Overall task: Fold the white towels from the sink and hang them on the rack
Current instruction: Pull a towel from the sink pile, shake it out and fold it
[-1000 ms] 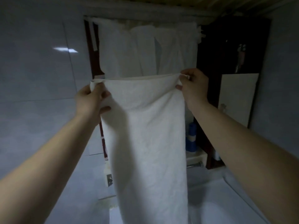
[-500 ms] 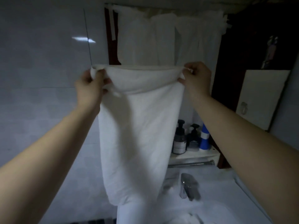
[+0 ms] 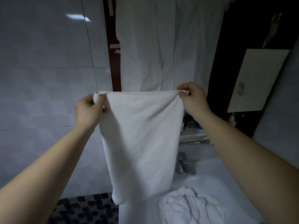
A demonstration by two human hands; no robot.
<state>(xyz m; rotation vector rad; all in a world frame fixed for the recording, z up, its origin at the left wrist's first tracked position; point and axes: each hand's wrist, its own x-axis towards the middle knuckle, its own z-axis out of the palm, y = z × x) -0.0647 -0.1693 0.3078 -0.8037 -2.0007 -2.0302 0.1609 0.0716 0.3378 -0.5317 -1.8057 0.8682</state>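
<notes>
I hold a folded white towel (image 3: pixel 140 139) up in front of me, hanging straight down. My left hand (image 3: pixel 89 110) pinches its top left corner and my right hand (image 3: pixel 192 97) pinches its top right corner, the top edge stretched flat between them. Below to the right, a crumpled white towel (image 3: pixel 194 206) lies in the white sink (image 3: pixel 242 191). Several white towels (image 3: pixel 166 46) hang high on the wall behind; the rack itself is out of view.
A chrome tap (image 3: pixel 183 162) stands behind the sink under a shelf with bottles (image 3: pixel 194 125). A light cabinet door (image 3: pixel 257 80) is at right against a dark frame. Grey wall tiles fill the left; dark mosaic floor (image 3: pixel 84 209) shows at bottom left.
The towel now hangs shorter, its lower end folded up. My hands have come lower in the view, which has tilted down to show the sink and the towel in it.
</notes>
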